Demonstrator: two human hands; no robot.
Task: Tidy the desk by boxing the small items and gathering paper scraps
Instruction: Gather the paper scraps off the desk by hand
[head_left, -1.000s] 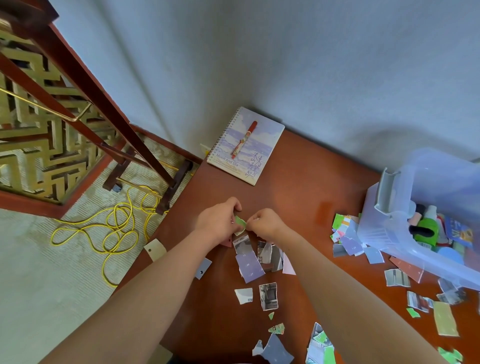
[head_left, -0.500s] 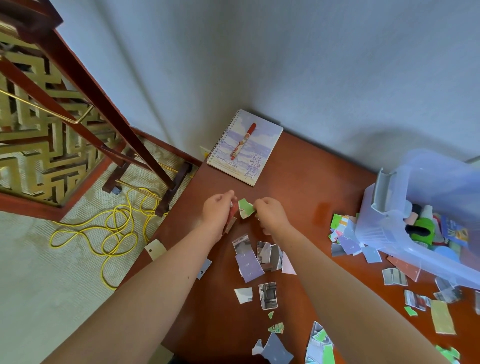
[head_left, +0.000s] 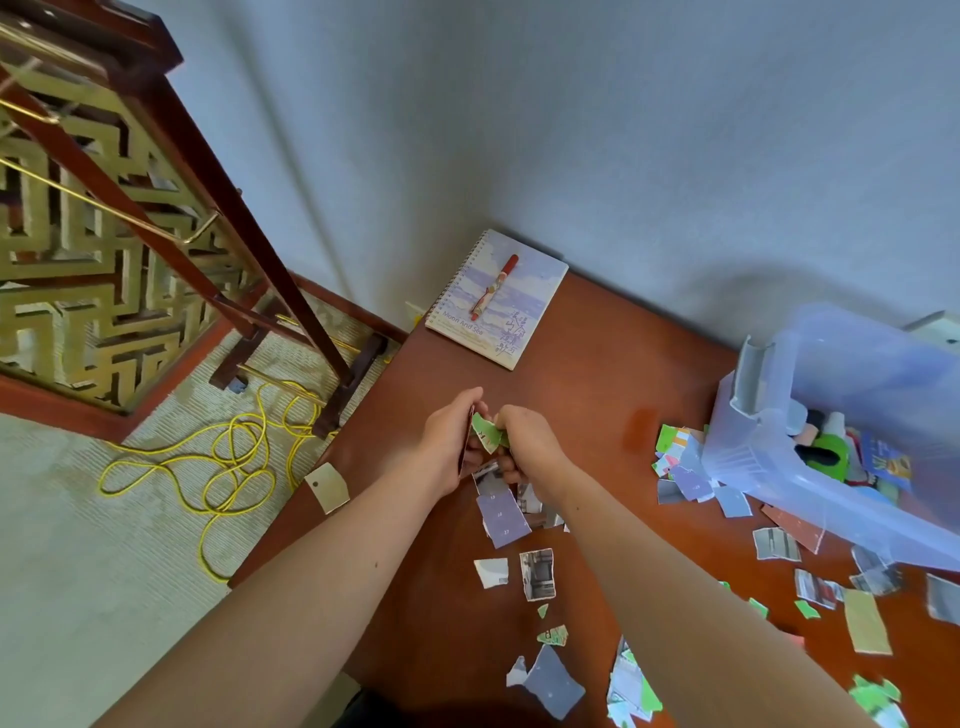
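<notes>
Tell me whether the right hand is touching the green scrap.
Touching. Head view: the right hand pinches the green scrap; the left hand holds a red scrap.

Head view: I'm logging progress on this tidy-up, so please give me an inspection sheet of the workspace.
Surface: brown wooden desk.
Job's things: paper scraps scattered across the desk; clear plastic box at right, small items inside.
Clutter: spiral notebook with a red pen lying on it; tan tag at the desk's left edge.
Grips: left hand pinches a reddish scrap, edge-on; right hand pinches a green scrap beside it.
Cables: yellow cable coiled on the floor, left of the desk.
Surroundings: grey wall; gold lattice screen in a dark wood frame at left.
</notes>
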